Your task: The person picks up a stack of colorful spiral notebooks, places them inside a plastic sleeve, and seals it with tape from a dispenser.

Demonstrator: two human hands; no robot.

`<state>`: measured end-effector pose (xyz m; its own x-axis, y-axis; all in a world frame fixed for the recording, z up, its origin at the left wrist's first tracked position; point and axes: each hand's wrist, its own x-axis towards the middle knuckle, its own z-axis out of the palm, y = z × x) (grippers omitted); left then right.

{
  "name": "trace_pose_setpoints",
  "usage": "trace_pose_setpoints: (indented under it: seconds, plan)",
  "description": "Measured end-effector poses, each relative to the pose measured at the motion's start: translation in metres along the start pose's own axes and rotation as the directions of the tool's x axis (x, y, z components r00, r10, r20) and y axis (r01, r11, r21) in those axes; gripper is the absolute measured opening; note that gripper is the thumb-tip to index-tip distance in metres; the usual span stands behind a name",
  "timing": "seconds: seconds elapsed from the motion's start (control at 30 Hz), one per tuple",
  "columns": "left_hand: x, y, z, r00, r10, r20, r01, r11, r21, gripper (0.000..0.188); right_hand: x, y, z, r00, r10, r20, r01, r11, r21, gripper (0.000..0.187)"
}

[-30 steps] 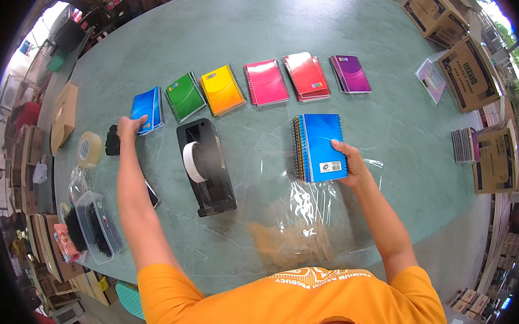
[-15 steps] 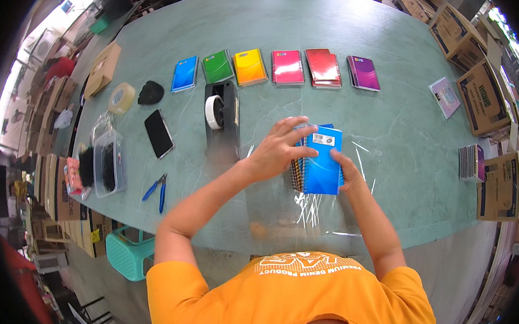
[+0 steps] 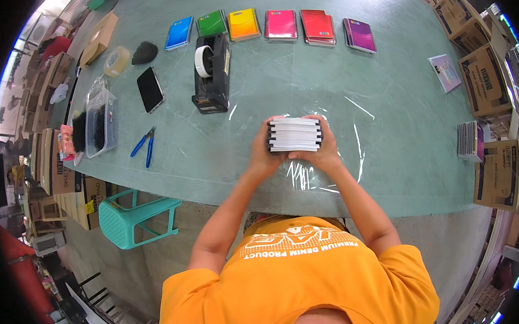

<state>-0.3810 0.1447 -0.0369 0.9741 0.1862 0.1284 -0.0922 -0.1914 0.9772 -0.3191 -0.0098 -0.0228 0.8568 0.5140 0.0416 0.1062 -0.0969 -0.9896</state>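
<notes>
Between my two hands a stack of small spiral notebooks (image 3: 294, 135) stands on edge, its white page edges facing up and dark coils at both sides. My left hand (image 3: 263, 154) is wrapped round the stack's left side, and my right hand (image 3: 327, 150) round its right side, thumbs meeting at the near face. The covers are hidden from this angle. Beneath and around the hands lies shiny clear plastic film (image 3: 301, 174). Further back, a row of notebooks holds blue (image 3: 179, 33), green (image 3: 211, 24), yellow (image 3: 243, 24), pink (image 3: 280, 25), red (image 3: 317, 27) and purple (image 3: 359, 35) ones.
A black tape dispenser (image 3: 212, 76) stands left of centre. Further left are a phone (image 3: 150, 89), blue-handled cutters (image 3: 143, 146), a tape roll (image 3: 116, 61) and a clear plastic bin (image 3: 101, 124). Cartons (image 3: 498, 174) and a notebook stack (image 3: 470, 141) line the right edge. A green stool (image 3: 136, 218) stands below the table.
The notebooks, earlier showing a blue cover with my left fingers over it, are now turned on edge and gripped from both sides. The view has shifted, showing the tabletop higher.
</notes>
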Motion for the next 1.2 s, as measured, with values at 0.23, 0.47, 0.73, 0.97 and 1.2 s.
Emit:
trace_pose_setpoints:
  seconds: [0.23, 0.47, 0.73, 0.97, 1.2]
  plan:
    - [0.000, 0.000, 0.008, 0.992, 0.127, 0.016, -0.128, 0.969, 0.211, 0.077, -0.004, 0.016, -0.005, 0.986, -0.154, -0.057, 0.155, 0.988, 0.010, 0.084]
    - [-0.012, -0.021, 0.010, 0.976, 0.210, 0.059, -0.218, 0.948, 0.230, 0.076, -0.016, 0.042, -0.009, 0.976, -0.220, -0.006, 0.219, 0.975, -0.044, 0.077]
    - [-0.004, -0.015, 0.007, 0.949, 0.309, 0.068, -0.316, 0.934, 0.168, 0.059, -0.011, 0.037, -0.015, 0.937, -0.347, -0.033, 0.342, 0.934, -0.104, 0.065]
    - [0.023, 0.032, -0.004, 0.632, 0.773, 0.060, -0.743, 0.581, 0.333, 0.044, -0.001, -0.025, -0.034, 0.548, -0.837, 0.002, 0.754, 0.493, -0.434, 0.042]
    - [-0.013, 0.029, 0.004, 0.815, -0.441, 0.376, 0.516, 0.848, -0.124, 0.085, -0.014, -0.027, -0.045, 0.868, 0.467, 0.170, -0.382, 0.845, -0.374, 0.075]
